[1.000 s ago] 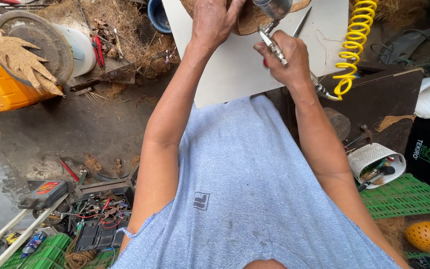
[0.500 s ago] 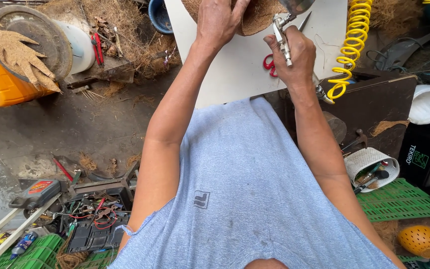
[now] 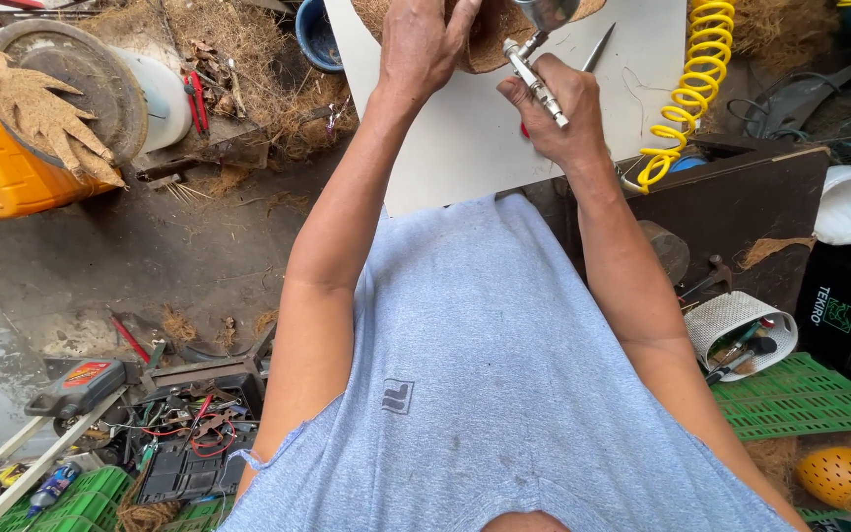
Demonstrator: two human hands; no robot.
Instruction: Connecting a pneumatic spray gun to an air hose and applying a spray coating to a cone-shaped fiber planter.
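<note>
My left hand (image 3: 424,41) presses down on a brown fibrous piece (image 3: 490,44) that lies on a white board (image 3: 465,138) at the top of the view. My right hand (image 3: 556,110) grips a silver airbrush (image 3: 536,74) whose metal cup (image 3: 547,12) sits near the top edge; its tip points toward the brown piece. A yellow coiled air hose (image 3: 689,89) hangs to the right of that hand. A thin pointed metal tool (image 3: 598,47) lies on the board just beyond my right hand.
An orange container (image 3: 2,177) with a leaf-shaped fibre cutout (image 3: 41,113) stands at the left. A tray of tools and wires (image 3: 184,433) lies at lower left. Green crates (image 3: 800,394), a white basket of tools (image 3: 741,330) and a yellow colander (image 3: 842,478) are at the right.
My right hand with the airbrush has shifted slightly up and toward the brown piece. My left hand has stayed on the piece.
</note>
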